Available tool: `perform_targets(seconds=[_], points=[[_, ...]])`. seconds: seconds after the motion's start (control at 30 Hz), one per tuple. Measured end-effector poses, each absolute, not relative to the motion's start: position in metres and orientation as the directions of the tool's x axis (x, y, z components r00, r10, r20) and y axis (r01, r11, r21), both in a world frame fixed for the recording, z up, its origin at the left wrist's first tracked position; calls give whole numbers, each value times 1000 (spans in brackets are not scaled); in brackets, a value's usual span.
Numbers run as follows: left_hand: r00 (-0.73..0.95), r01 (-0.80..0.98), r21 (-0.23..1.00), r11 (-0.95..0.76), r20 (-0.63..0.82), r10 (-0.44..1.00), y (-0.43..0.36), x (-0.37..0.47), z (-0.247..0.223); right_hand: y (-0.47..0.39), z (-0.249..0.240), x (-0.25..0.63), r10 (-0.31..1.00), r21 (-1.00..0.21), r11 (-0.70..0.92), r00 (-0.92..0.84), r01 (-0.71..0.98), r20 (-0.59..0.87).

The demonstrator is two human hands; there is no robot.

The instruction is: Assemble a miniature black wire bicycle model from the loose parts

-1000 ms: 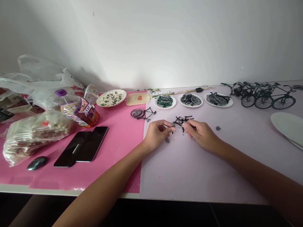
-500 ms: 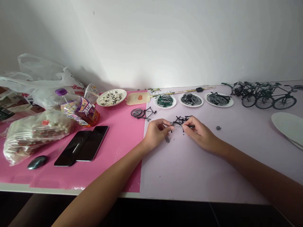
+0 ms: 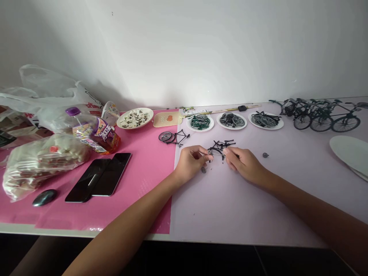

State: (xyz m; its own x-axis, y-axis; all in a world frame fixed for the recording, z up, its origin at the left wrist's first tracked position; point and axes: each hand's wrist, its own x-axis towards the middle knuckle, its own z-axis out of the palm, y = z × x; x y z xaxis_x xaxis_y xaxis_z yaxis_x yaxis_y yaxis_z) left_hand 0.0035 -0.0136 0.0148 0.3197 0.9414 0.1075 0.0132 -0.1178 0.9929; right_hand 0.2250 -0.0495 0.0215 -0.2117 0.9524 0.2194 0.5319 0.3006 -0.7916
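Note:
My left hand [image 3: 193, 161] is closed in a pinch at the left end of a thin, light grey rod-like piece [image 3: 217, 154]. At the piece's other end, the fingers of my right hand [image 3: 243, 160] are pinched together. What else the fingertips may cover is hidden. Just behind them are black toy bicycle parts [image 3: 222, 144], partly hidden by my hands. Below my left fingers lies a small grey part [image 3: 203, 170]. A model bicycle frame with two wheels [image 3: 174, 137] lies farther left, and a round grey piece [image 3: 265, 155] rests to the right.
Behind my hands stand plates of green parts [image 3: 212, 124], black and grey parts [image 3: 232, 121] and wheels [image 3: 266, 120]. Several assembled toy bicycles [image 3: 322, 115] are at the right, above white plates [image 3: 349, 155]. Phones [image 3: 110, 174], a bottle [image 3: 96, 132] and bags [image 3: 46, 161] occupy the left.
My right hand has shifted slightly right, and the dark piece that stuck out by its fingers no longer shows there. My left hand stays nearly in place.

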Motion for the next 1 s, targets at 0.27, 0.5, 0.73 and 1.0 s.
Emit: perform_targets(seconds=[0.27, 0.5, 0.73, 1.0], points=[[316, 15, 992, -128, 117, 942, -13, 2, 15, -52, 21, 225, 967, -866, 246, -178, 436, 185], [320, -37, 994, -99, 105, 941, -11, 1, 17, -50, 17, 228, 958, -815, 280, -209, 508, 199], [321, -69, 995, -73, 91, 943, -15, 2, 23, -56, 27, 223, 951, -798, 307, -183, 518, 247], [332, -35, 998, -52, 61, 941, -23, 7, 26, -55, 23, 221, 953, -800, 297, -111, 521, 282]])
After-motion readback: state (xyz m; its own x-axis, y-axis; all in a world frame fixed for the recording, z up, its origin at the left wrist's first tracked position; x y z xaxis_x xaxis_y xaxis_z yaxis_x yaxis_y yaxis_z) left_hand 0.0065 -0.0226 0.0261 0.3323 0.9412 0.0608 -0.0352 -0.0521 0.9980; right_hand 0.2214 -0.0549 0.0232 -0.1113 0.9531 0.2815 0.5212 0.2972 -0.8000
